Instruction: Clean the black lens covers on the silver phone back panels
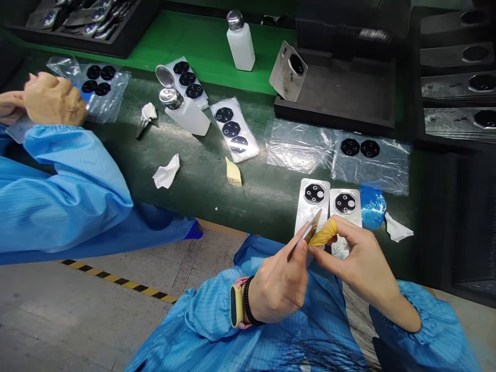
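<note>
We see held plate (pixel 305 235) edge-on in left hand (pixel 279 287); face hidden. Whether right hand (pixel 360 263) pinches it, we cannot tell. Silver cover (pixel 346 217) partly behind right hand. At 9 o'clock, co-worker's hand (pixel 54 98) cut by left edge. At 11 o'clock, tray (pixel 116 44) contents blurred, cropped at top. At 3 o'clock, stacked trays (pixel 457 88) run off right edge.

glossy metal plate (pixel 306 232), seemingly rubber finger cot (pixel 323 235)

Dark green workbench (pixel 186 191), brighter green mat (pixel 194 41) far behind; grey floor (pixel 77 325) near, yellow-black stripe (pixel 116 281) at left.
</note>
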`<state>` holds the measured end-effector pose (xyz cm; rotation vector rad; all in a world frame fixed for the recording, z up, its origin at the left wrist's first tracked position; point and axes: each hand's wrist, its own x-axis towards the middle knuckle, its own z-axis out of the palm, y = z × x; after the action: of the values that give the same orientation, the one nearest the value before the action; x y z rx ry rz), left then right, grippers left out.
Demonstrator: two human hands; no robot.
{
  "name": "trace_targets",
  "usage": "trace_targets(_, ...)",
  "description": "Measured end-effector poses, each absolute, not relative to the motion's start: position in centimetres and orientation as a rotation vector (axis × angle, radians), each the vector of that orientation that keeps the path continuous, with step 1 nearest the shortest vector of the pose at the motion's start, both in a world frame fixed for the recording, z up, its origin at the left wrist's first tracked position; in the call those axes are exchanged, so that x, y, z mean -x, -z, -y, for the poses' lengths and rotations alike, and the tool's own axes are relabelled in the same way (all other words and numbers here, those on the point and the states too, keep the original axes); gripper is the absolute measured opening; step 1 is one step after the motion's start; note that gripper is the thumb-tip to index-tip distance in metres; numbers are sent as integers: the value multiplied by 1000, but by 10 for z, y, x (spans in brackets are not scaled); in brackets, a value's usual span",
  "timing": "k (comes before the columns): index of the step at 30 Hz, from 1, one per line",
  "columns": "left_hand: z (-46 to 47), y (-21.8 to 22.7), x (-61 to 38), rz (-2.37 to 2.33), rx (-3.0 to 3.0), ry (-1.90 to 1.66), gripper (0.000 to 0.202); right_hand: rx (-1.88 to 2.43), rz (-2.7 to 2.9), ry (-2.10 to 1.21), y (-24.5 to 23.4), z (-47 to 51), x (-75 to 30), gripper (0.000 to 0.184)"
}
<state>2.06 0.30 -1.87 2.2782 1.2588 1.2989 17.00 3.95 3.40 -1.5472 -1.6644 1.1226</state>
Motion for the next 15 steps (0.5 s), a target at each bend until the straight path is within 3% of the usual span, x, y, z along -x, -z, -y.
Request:
trace_targets(8, -3, 19, -22, -1274, -2307, -1390, 65, 1620, 1726, -995, -31, -43, -172, 33)
trace_targets(15, -1, 19, -19, -1388, -2298, -1383, 65, 1599, 1686, -1058, -29, -43, -173, 30)
